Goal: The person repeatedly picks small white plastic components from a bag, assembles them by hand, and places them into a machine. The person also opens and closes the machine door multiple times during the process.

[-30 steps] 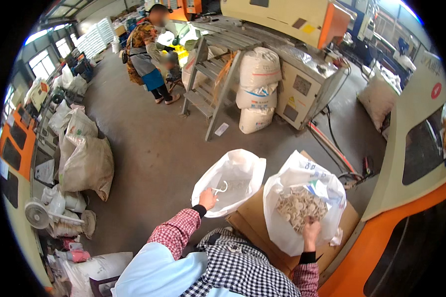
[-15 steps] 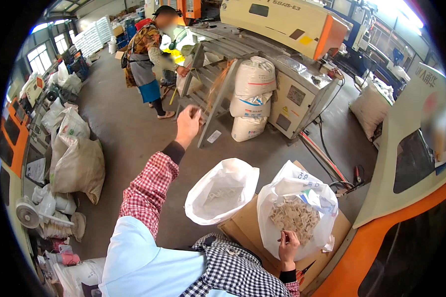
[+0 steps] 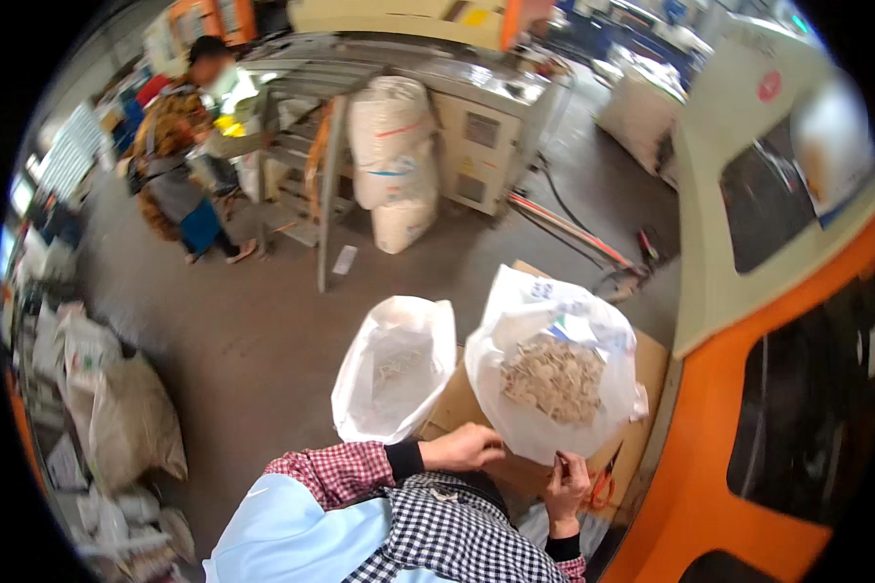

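Observation:
My left hand [image 3: 464, 447] is closed, fingertips pressed together, just below the left edge of an open white woven bag [image 3: 491, 335]. My right hand [image 3: 566, 491] is pinched at that bag's near rim. Whatever either hand may hold is too small to make out. Inside the bag lies a heap of small beige plastic pieces [image 3: 554, 379]. To its left stands a second open white bag [image 3: 352, 394], with a few pale translucent pieces [image 3: 403, 364] at the bottom. A pair of scissors with orange handles [image 3: 603, 489] lies right beside my right hand.
Flattened cardboard [image 3: 642, 389] lies under the bag of pieces. An orange and cream machine [image 3: 700, 457] borders the right side. Stacked full sacks [image 3: 394, 146] and a metal rack [image 3: 329, 194] stand ahead. A co-worker [image 3: 180, 165] is at the far left; a bulging sack [image 3: 131, 418] stands nearer.
My left hand has come back from far ahead, down to the near side of the bags, close to my right hand. My right hand stays near the rim. The view has shifted.

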Demonstrator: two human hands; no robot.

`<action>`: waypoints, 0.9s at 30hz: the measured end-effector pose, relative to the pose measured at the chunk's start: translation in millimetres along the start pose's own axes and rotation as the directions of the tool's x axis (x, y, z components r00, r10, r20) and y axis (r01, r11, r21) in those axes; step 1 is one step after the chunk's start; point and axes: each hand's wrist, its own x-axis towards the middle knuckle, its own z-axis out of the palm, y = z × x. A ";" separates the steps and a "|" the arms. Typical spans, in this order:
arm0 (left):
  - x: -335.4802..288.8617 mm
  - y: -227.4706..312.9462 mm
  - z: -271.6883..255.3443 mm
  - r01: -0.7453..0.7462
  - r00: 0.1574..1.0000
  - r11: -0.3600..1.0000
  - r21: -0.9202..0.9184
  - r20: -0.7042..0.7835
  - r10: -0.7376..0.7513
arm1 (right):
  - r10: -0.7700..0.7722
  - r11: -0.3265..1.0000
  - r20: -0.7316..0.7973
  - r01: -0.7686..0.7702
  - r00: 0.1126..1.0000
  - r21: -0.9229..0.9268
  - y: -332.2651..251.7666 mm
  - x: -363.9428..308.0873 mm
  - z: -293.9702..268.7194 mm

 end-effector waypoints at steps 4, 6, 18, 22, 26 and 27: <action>12.5 41.4 37.8 -0.068 0.827 0.986 -0.154 0.544 0.142 | 0.270 0.958 -0.220 -0.284 0.937 -0.034 -26.7 -40.6 -45.6; 22.3 71.6 65.5 -0.211 0.743 0.953 -0.218 0.598 0.302 | 0.224 0.957 -0.357 -0.273 0.907 -0.094 -26.1 -63.8 -60.5; -91.4 322.1 317.4 -0.540 -0.177 0.232 -0.809 0.379 0.908 | 0.267 0.833 -0.636 -0.505 0.724 -0.226 -12.2 -315.4 -90.3; -153.6 344.7 396.6 -0.392 -0.147 0.334 -0.857 0.416 0.897 | 0.149 0.615 -0.819 -0.700 0.554 -0.362 -51.7 -340.6 -115.7; -194.1 353.2 447.3 -0.141 -0.290 0.595 -0.791 0.608 0.739 | 0.025 0.536 -0.947 -0.804 0.321 -0.258 -90.0 -366.4 -120.9; -193.3 353.6 451.7 -0.157 -0.303 0.599 -0.785 0.615 0.727 | 0.011 0.473 -0.980 -0.865 0.198 -0.169 -101.1 -363.3 -121.8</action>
